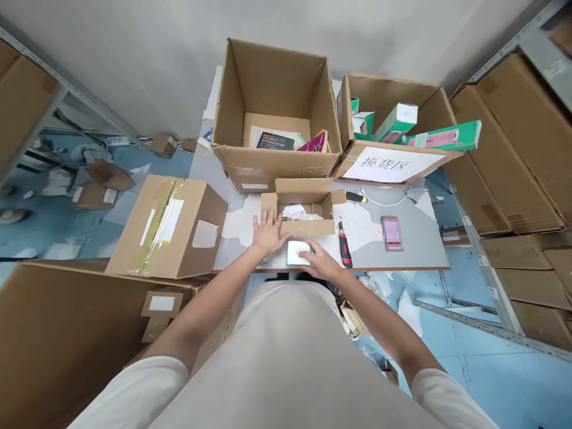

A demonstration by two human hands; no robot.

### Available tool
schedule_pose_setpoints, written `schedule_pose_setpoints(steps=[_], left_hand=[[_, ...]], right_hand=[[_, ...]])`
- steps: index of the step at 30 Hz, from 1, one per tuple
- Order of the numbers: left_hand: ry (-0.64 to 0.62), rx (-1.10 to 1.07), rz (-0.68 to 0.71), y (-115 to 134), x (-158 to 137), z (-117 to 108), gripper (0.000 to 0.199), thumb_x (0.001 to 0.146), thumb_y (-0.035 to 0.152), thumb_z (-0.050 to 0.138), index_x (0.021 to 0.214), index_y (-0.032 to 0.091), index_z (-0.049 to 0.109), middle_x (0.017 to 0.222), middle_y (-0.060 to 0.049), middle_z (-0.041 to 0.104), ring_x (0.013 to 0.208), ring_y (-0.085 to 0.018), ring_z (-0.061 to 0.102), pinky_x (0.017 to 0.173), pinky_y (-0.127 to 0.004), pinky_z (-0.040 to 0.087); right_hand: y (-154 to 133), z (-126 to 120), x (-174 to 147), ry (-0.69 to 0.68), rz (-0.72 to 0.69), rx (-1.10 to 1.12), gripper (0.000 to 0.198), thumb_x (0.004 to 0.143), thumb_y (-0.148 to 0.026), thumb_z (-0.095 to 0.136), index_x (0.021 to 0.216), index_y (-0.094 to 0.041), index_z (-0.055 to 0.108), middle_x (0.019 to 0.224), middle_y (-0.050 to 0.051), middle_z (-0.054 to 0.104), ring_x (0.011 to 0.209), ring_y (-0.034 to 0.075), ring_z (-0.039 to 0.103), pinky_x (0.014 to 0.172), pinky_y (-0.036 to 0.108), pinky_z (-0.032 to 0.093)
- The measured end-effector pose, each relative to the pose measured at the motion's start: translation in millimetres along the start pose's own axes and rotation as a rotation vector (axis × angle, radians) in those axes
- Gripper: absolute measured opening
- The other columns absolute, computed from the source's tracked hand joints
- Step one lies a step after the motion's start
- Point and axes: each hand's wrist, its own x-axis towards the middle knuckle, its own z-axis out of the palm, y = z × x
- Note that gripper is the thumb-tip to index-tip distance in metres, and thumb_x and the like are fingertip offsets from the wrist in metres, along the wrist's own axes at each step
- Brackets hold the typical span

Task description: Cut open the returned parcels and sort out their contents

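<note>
Close to the table's front edge lies a small white box (295, 254) with a greenish rim. My right hand (320, 262) grips its right side, with the thumb over the top. Fingers spread, my left hand (268, 235) rests flat against the left front corner of an open small carton (308, 227), its thumb pointing toward the white box. Crumpled white paper (295, 211) and clear wrap lie inside that carton. A red and black utility knife (344, 245) is just right of my right hand.
Behind stand a big open carton (277, 164) with books and another carton (397, 170) with green boxes. A taped carton (179, 238) borders the left. A pink phone-like item (392, 233) and a yellow-black cutter (356, 196) lie on the right of the table (415, 253).
</note>
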Motion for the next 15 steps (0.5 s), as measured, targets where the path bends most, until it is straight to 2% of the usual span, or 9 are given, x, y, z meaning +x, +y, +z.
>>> schedule_pose_setpoints(steps=[4, 8, 12, 15], left_hand=[[-0.035, 0.056, -0.008, -1, -2, 5, 0.076, 0.084, 0.059, 0.046, 0.143, 0.012, 0.038, 0.154, -0.024, 0.023, 0.142, -0.042, 0.021, 0.107, -0.069, 0.017], [-0.059, 0.081, -0.038, 0, -2, 6, 0.071, 0.085, 0.055, 0.047, 0.143, 0.013, 0.039, 0.155, -0.022, 0.021, 0.143, -0.038, 0.022, 0.108, -0.066, 0.02], [-0.054, 0.082, -0.059, 1, -2, 7, 0.066, 0.086, 0.052, 0.047, 0.14, 0.014, 0.043, 0.155, -0.022, 0.021, 0.142, -0.038, 0.024, 0.107, -0.065, 0.023], [-0.046, 0.079, -0.062, 1, -2, 6, 0.064, 0.086, 0.051, 0.048, 0.139, 0.015, 0.045, 0.155, -0.021, 0.022, 0.142, -0.038, 0.025, 0.107, -0.065, 0.024]], right_hand=[[-6, -28, 0, 0.067, -0.039, -0.005, 0.026, 0.082, -0.036, 0.061, 0.106, -0.024, 0.064, 0.129, 0.015, 0.049, 0.123, 0.03, 0.048, 0.098, 0.05, 0.048], [-12, -79, -2, 0.255, -0.028, 0.01, 0.029, 0.079, -0.035, 0.062, 0.106, -0.025, 0.062, 0.128, 0.016, 0.048, 0.118, 0.03, 0.053, 0.09, 0.047, 0.053], [-15, -151, -8, 0.425, -0.047, -0.019, 0.033, 0.075, -0.032, 0.065, 0.107, -0.03, 0.056, 0.125, 0.014, 0.049, 0.112, 0.029, 0.058, 0.083, 0.046, 0.055], [-7, -221, -9, 0.663, 0.001, -0.112, 0.033, 0.074, -0.032, 0.066, 0.105, -0.03, 0.054, 0.122, 0.013, 0.051, 0.113, 0.031, 0.057, 0.084, 0.051, 0.052]])
